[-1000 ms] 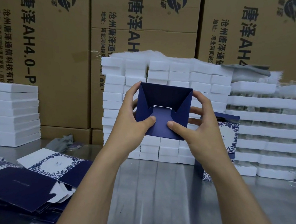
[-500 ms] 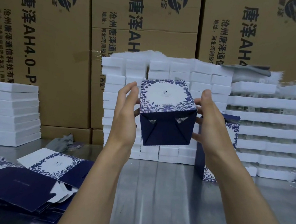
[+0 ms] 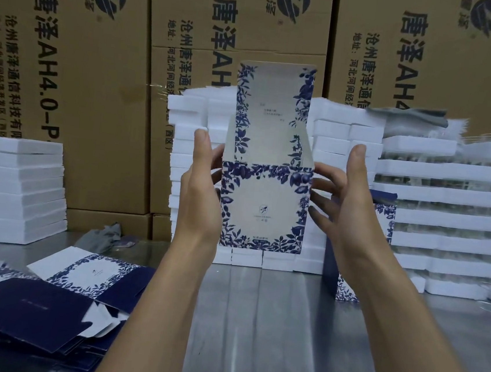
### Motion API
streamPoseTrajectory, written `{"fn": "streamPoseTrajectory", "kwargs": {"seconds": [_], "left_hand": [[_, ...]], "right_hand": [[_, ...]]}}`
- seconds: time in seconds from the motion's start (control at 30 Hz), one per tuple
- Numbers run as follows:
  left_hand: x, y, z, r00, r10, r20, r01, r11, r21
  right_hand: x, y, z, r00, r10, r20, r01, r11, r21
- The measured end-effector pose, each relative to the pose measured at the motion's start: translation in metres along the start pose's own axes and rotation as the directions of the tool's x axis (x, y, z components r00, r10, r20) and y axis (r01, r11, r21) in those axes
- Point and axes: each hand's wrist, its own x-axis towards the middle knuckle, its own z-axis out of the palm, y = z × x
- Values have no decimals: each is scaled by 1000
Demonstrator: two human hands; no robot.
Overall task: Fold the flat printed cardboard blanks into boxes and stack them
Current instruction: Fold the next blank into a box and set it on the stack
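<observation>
I see the folded box (image 3: 263, 206), white with a blue floral border, its lid flap (image 3: 271, 113) standing straight up. It is upright in the air above the surface (image 3: 284, 326), between the left hand (image 3: 199, 193) and right hand (image 3: 348, 205). Their spread, fairly straight fingers (image 3: 323, 194) press its side walls.

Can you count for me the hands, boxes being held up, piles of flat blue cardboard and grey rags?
Hands: 2, left hand and right hand
Held-up box: 1
Pile of flat blanks: 1
Grey rags: 2
Total: 6
</observation>
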Motion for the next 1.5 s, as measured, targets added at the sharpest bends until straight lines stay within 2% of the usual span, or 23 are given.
{"fn": "streamPoseTrajectory", "kwargs": {"seconds": [0.13, 0.23, 0.47, 0.57, 0.63, 0.73, 0.87, 0.97, 1.03, 1.07, 1.1, 1.13, 1.17, 1.2, 1.23, 1.3, 1.4, 1.43, 1.5], "left_hand": [[0, -1, 0, 999, 36, 1, -36, 999, 14], [0, -1, -1, 1000, 12, -9, -12, 999, 38], [2, -7, 2, 998, 52, -45, -42, 978, 204], [2, -6, 2, 996, 38, -85, -21, 982, 188], [3, -5, 0, 990, 2, -142, 12, 995, 99], [8, -5, -5, 946, -198, -258, 144, 966, -215], [13, -3, -9, 895, -411, -170, 255, 787, -562], [13, -6, -10, 868, -468, -167, 270, 727, -632], [14, -9, -9, 850, -464, -250, 251, 773, -583], [13, -11, -9, 843, -451, -294, 241, 804, -543], [12, -12, -8, 837, -435, -332, 233, 832, -503], [11, -15, -9, 831, -420, -364, 227, 854, -468], [12, -18, -8, 825, -404, -396, 221, 875, -431], [11, -22, -8, 817, -384, -430, 215, 895, -390], [11, -25, -7, 814, -357, -458, 206, 915, -348], [10, -30, -4, 828, -266, -494, 159, 955, -249], [6, -32, 2, 883, -25, -468, 4, 999, -45], [5, -32, 4, 896, 64, -439, -65, 998, 12], [3, -32, 6, 899, 223, -377, -195, 975, 110]], "right_hand": [[-1, -4, 1, 1000, 27, -2, -27, 1000, -11], [-1, -3, 1, 999, 38, -13, -38, 999, -18], [0, 6, 2, 998, -38, -53, 28, 982, -189], [1, 7, 1, 998, -6, -61, -3, 991, -136], [4, 6, -2, 994, 58, -95, -58, 998, 11], [7, 6, -7, 974, 140, -177, -100, 970, 220], [7, 12, -9, 966, 226, -129, -158, 903, 399], [6, 15, -5, 964, 255, -77, -194, 870, 453], [6, 18, 1, 967, 213, -142, -151, 921, 358], [5, 20, 3, 967, 135, -217, -86, 971, 221], [4, 23, 5, 955, -11, -297, 13, 1000, 6], [2, 26, 8, 922, -206, -329, 127, 961, -245], [-1, 27, 10, 874, -395, -284, 234, 853, -467], [-5, 25, 14, 821, -534, -200, 317, 719, -618], [-8, 23, 19, 784, -612, -106, 383, 611, -693], [-13, 18, 30, 762, -645, 57, 477, 500, -723], [-24, 4, 51, 780, -556, 287, 562, 423, -711], [-27, 2, 57, 786, -519, 337, 579, 426, -695], [-33, -2, 62, 840, -424, 339, 525, 477, -705]]}}
